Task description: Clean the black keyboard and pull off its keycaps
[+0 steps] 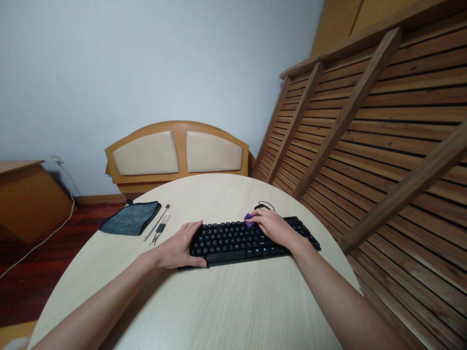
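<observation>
A black keyboard lies across the middle of a round pale wooden table. My left hand grips the keyboard's left end, thumb on the front edge and fingers over the back. My right hand rests on the keys at the upper right and holds a small purple object pressed against the top row. What the purple object is cannot be told from here.
A folded grey cloth lies at the table's left, with a thin metal tool and a small keycap puller beside it. The keyboard cable loops behind. A wooden headboard and slatted bed frame stand beyond.
</observation>
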Demonstrator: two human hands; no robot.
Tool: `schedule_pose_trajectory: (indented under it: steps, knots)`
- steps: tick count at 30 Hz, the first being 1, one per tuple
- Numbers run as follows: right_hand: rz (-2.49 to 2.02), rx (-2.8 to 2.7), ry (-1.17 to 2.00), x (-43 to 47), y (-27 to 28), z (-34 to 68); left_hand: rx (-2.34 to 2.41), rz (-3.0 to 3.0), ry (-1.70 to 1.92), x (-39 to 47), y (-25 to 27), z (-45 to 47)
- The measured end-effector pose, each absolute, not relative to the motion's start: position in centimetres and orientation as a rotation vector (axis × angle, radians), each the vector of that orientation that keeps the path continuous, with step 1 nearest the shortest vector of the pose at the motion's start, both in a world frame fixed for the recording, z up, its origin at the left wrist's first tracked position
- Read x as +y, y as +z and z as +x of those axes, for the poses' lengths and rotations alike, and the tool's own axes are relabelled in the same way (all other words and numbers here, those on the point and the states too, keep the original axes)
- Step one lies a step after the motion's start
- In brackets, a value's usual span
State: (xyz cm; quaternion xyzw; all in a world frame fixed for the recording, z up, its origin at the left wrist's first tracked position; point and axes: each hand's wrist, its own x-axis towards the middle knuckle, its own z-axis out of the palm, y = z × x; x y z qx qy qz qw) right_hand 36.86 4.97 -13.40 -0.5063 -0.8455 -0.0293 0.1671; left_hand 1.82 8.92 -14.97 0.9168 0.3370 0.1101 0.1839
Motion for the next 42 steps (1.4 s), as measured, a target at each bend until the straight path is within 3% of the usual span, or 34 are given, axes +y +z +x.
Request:
schedule_pose_trajectory:
  steps: [12, 18, 25, 30, 36, 42]
  knots:
    - [-1.53, -2.161, -0.039, 4.3, -12.7, 36.3, 0.949, 2.513, 0.415, 8.2, -14.8, 2.6]
    - [-1.394, -1.738, 0.458, 3.5, -12.7, 31.3, 1.02, 2.3, 0.848, 6.0, -14.0, 5.5]
    - [-1.096, -1.368, 1.101, 2.6, -13.2, 27.1, 0.833, 1.677, 0.997, 3.8, -14.1, 8.6]
    - [-1.026, -1.381, 1.063, 1.6, -12.6, 25.4, 0.811, 1.406, 1.045, 3.7, -13.9, 8.7]
    - [-0.935, -1.222, 1.299, 1.5, -12.5, 25.3, 0.657, 1.215, 0.949, 3.6, -13.4, 8.5]
    - [-1.018, -1.303, 1.22, 1.8, -13.4, 25.4, 0.668, 1.13, 0.945, 3.6, -12.9, 8.6]
